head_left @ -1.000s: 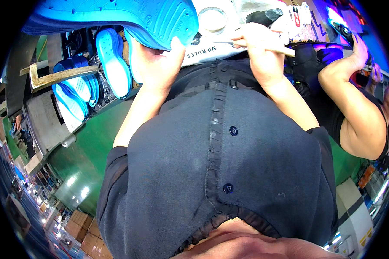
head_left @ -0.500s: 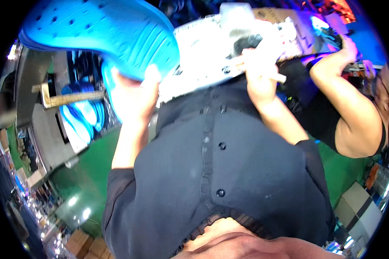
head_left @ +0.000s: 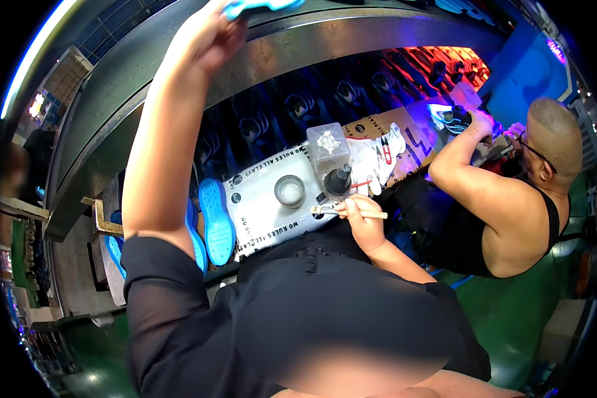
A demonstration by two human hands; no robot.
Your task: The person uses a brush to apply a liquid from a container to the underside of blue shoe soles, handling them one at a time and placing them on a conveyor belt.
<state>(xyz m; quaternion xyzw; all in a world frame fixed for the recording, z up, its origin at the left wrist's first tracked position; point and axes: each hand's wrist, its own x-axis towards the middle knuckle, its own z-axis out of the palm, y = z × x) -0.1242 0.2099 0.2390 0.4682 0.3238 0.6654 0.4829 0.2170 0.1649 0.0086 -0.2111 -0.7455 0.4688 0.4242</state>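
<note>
Biggest thing in front is the long white printed work board (head_left: 265, 219), running lengthwise from lower left to upper right across the bench, and everything else is placed off it. Well above the board's left end, the left hand (head_left: 209, 30) is raised high on an outstretched arm, fingers closed around the edge of a bright blue foam clog (head_left: 262, 5) that is mostly cut off by the top of the view. Just beside the board's left end, more blue foam clogs (head_left: 215, 222) stand sole-out in a row. On the board's middle sits a round grey tin (head_left: 290, 191); right of it a clear plastic box (head_left: 327, 146) with a dark bottle (head_left: 338, 180) in front. At the board's near edge, the right hand (head_left: 361, 222) pinches a thin wooden-handled brush (head_left: 351, 213), its long axis lying almost level, bristle end pointing left toward the tin. So the brush hand is low at the board and the clog is high above it, well apart. Beyond the board's right end, a co-worker's hand (head_left: 481, 123) works on another shoe.
</note>
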